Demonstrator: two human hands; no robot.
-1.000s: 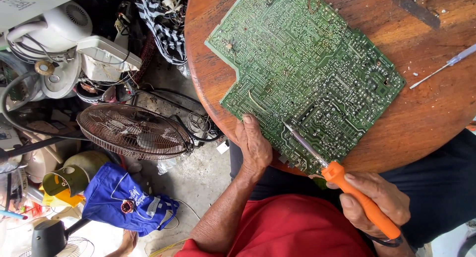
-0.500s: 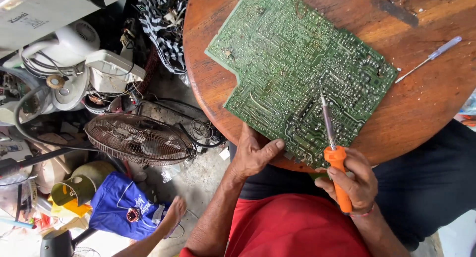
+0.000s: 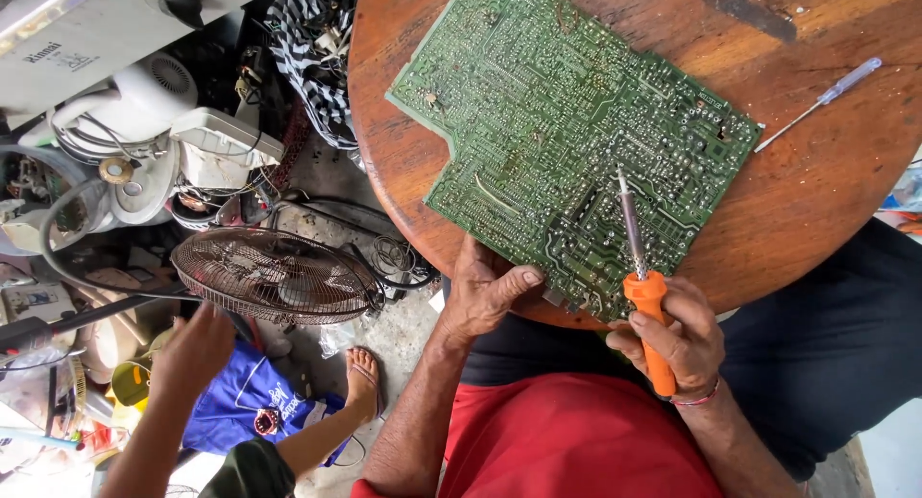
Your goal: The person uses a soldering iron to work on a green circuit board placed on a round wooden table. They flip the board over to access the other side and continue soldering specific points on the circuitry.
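The fingers [image 3: 693,315] of the right hand [image 3: 677,340] are wrapped tightly around the orange handle of a soldering iron [image 3: 642,291], held upright like a pen, its metal shaft running up over the board and its tip resting on or just above the solder side, near the board's lower right area. The left hand [image 3: 480,296] has its fingers [image 3: 514,279] spread and relaxed, gripping nothing, pressed against the near edge of the green circuit board [image 3: 567,123], thumb pointing along that edge toward the iron.

The board lies flat, copper-and-solder side up, on the round wooden desk [image 3: 826,210], covering most of its left and middle. A thin screwdriver [image 3: 816,104] with a clear bluish handle lies on the bare wood to the right of the board, well apart from both hands.

To do this step well, as it looks from here, the left hand should keep the board from sliding while the tip is held steady on one joint only, since the pads around it sit very close together. The grip on the handle is far back from the hot shaft, which seems sensible.

Below the desk, on the floor, stand a fan guard [image 3: 274,275], loose cables and white appliance parts. Another person's hand [image 3: 197,349] and sandalled foot [image 3: 360,378] show at lower left, near a blue cloth.
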